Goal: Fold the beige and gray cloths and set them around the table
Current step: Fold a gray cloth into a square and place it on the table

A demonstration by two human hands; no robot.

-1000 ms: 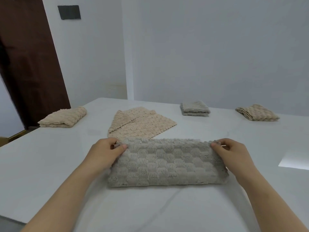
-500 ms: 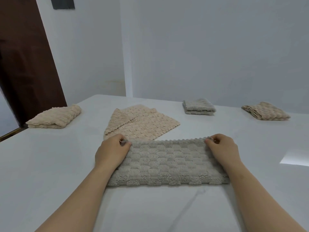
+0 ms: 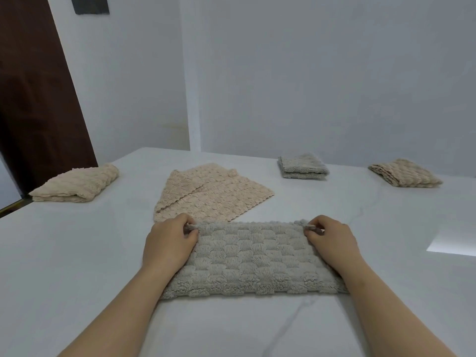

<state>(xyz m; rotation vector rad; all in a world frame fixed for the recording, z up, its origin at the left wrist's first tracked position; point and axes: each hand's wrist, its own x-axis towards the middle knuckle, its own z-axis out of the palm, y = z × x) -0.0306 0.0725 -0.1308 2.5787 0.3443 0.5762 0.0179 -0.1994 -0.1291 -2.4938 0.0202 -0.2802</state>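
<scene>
A gray textured cloth (image 3: 251,258), folded into a wide strip, lies on the white table (image 3: 77,266) right in front of me. My left hand (image 3: 170,243) pinches its far left corner and my right hand (image 3: 332,240) pinches its far right corner. Just behind it lies a beige cloth (image 3: 213,194), spread loosely with one side turned over. A folded beige cloth (image 3: 77,184) sits at the table's left edge. A folded gray cloth (image 3: 302,166) and another folded beige cloth (image 3: 404,173) sit along the far edge.
A dark brown door (image 3: 33,86) stands at the left beyond the table. White walls rise close behind the far edge. A bright patch of reflected light (image 3: 453,244) lies on the table at the right.
Both hands have slid inward along the gray cloth's far edge, from its ends to pinching the far corners. The view has tilted slightly.
</scene>
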